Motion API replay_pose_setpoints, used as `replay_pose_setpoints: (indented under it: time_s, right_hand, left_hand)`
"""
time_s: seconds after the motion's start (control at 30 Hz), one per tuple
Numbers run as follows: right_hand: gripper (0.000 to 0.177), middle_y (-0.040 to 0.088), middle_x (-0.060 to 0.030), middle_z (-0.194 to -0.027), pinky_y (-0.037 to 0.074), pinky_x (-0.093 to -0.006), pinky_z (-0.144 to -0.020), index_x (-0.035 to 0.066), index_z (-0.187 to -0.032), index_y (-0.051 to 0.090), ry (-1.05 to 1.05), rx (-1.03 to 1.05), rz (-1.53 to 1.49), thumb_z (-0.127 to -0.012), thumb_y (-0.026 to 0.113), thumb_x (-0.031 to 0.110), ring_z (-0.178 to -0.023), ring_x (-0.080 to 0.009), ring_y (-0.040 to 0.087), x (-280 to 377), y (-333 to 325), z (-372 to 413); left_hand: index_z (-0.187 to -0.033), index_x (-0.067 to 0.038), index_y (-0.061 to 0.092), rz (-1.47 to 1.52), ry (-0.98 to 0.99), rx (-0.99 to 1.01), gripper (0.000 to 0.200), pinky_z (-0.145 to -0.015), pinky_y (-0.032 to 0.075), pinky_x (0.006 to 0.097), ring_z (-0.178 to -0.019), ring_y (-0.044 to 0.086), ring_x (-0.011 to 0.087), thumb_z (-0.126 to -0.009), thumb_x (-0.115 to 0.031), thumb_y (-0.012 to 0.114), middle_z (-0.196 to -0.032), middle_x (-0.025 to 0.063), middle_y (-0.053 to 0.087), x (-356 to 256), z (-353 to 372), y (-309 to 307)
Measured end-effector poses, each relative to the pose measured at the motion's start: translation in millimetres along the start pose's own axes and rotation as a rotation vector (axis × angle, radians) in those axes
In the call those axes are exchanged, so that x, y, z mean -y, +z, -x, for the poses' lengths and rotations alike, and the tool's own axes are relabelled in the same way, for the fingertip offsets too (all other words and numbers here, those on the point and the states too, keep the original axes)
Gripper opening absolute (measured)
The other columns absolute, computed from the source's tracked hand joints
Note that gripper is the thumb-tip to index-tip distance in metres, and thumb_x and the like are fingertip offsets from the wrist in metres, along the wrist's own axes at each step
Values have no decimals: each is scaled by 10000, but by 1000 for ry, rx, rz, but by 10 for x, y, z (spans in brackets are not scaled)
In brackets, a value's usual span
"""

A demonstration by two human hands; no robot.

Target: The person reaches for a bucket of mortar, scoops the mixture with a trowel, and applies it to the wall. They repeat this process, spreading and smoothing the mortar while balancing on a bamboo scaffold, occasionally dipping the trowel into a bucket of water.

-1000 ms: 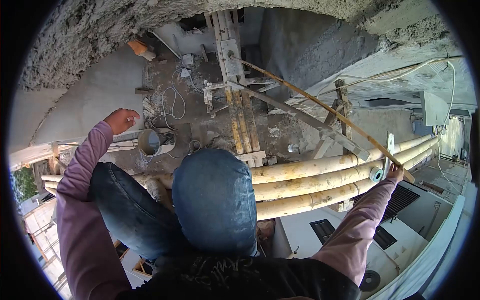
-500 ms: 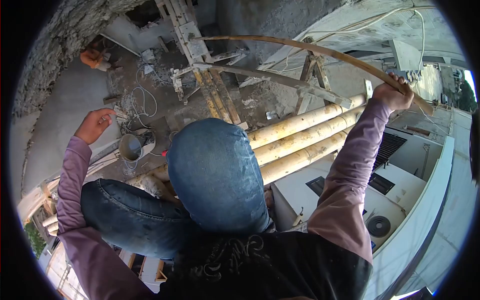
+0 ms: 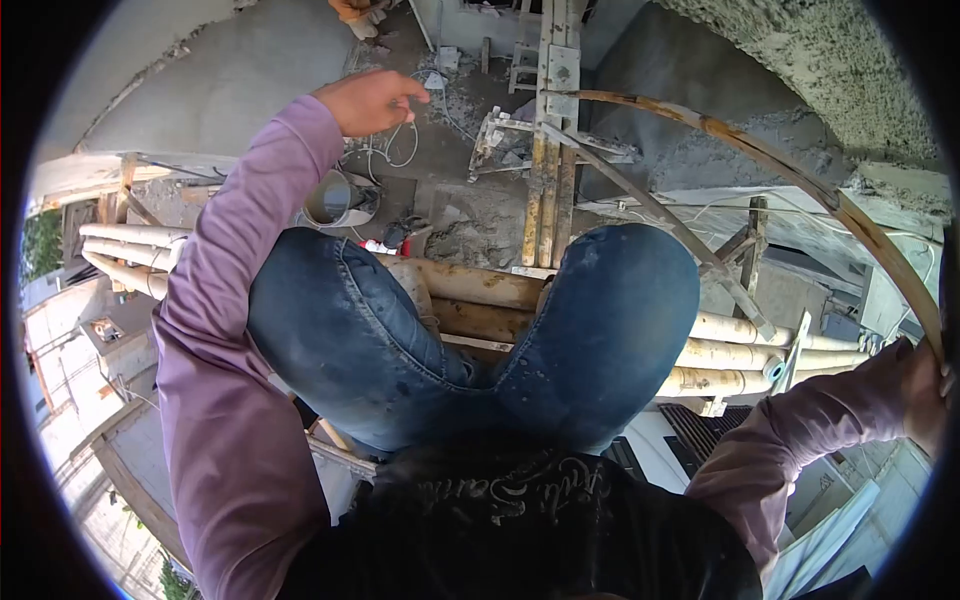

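My right hand (image 3: pixel 925 400), at the right edge of the view, is closed around the near end of a long, bowed wooden strip (image 3: pixel 835 200). The strip arcs away to the upper middle, its thin far end beside an upright mortar-stained beam (image 3: pixel 548 190). Dark vignetting hides part of the right fingers. My left hand (image 3: pixel 368 102) is held out above the ground below, empty, with its fingers loosely bent and apart. Beneath it, to the lower left, stands a bucket (image 3: pixel 328 200). My knees are bent over a row of bamboo poles (image 3: pixel 480 287).
A narrow grey plank (image 3: pixel 680 230) slants down toward the poles on the right. A red-and-white object (image 3: pixel 380 247) lies near the bucket. Cable (image 3: pixel 400 150) loops over the ground below. At the top, part of another person (image 3: pixel 358 15) in orange shows. Rough wall (image 3: pixel 840 70) rises upper right.
My view has turned right. My right hand, still gripping the strip, has moved outward and nearer my body. The left hand has reached farther forward, and my knees are spread wider.
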State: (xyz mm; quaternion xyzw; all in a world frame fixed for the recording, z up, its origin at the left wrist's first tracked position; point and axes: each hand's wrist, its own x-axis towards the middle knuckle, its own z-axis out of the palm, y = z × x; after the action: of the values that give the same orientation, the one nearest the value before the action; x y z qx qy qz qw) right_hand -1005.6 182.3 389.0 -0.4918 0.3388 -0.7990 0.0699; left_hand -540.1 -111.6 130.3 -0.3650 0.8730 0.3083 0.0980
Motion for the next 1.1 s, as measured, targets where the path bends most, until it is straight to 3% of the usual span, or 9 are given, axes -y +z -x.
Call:
replay_pose_setpoints:
  time_s: [0.03,0.17,0.3,0.37,0.47,0.67,0.8,0.9,1.1]
  right_hand:
    - [425,220,65,-536,288,-226,-383,196,-618,331,-30,-79,35,-1022,426,289,-425,-77,265,36,117,-3]
    - [426,210,53,-551,296,-216,-416,195,-630,310,173,447,-248,-1038,398,280,-446,-87,260,6,593,-20]
    - [397,410,18,-560,426,-300,-472,132,-675,483,299,604,-283,-1000,510,359,-483,-149,433,-138,1190,132]
    - [375,359,20,-518,343,-249,-457,142,-636,397,403,680,-412,-1007,440,174,-454,-108,346,-343,1395,255]
    - [372,333,19,-490,304,-235,-420,141,-664,393,443,530,-488,-1036,417,139,-412,-86,280,-711,2069,742]
    - [285,316,18,-483,281,-258,-360,89,-731,396,489,486,-398,-995,504,97,-373,-83,288,-1203,2868,1422]
    - [327,320,16,-490,297,-255,-358,112,-701,369,569,356,-286,-960,567,87,-367,-80,298,-1531,2781,1935]
    - [289,413,15,-530,326,-251,-391,97,-741,411,736,270,-206,-916,633,38,-403,-74,390,-1877,2600,2242]
    - [248,480,40,-564,350,-246,-420,98,-764,512,779,249,-172,-890,725,100,-451,-54,445,-1943,2514,2359]
  left_hand:
    - [-1256,-85,637,-2,6,-40,376,-863,498,400,-959,662,303,-896,-193,646,-961,130,695,9,68,20]
    - [-1282,-86,619,-24,-59,-45,397,-878,502,400,-988,659,301,-901,-196,641,-1037,126,699,98,345,-117]
    - [-1310,-88,598,-42,-72,-43,416,-891,501,406,-1003,656,305,-907,-187,628,-1089,122,696,175,482,-146]
    - [-1308,-92,600,-33,-57,-70,421,-906,494,417,-1035,648,320,-902,-198,635,-1109,134,690,211,486,-150]
    - [-1317,-100,594,-86,-25,-57,437,-923,485,438,-1080,638,333,-896,-206,644,-1127,141,685,190,438,-171]
    - [-896,-49,717,-181,14,-348,180,-808,552,448,-922,686,379,-752,-132,647,-958,185,711,-279,271,-491]
    - [-958,-71,732,-48,-65,-467,219,-842,545,467,-951,688,380,-803,-170,614,-998,185,716,-385,-113,-195]
    - [-1201,-93,673,-284,-21,163,418,-965,487,430,-1152,626,322,-803,-221,666,-1177,176,681,-257,-135,-88]
    - [-1171,-85,690,17,2,-105,363,-863,515,406,-985,683,293,-870,-287,670,-1040,135,727,-349,-45,-451]
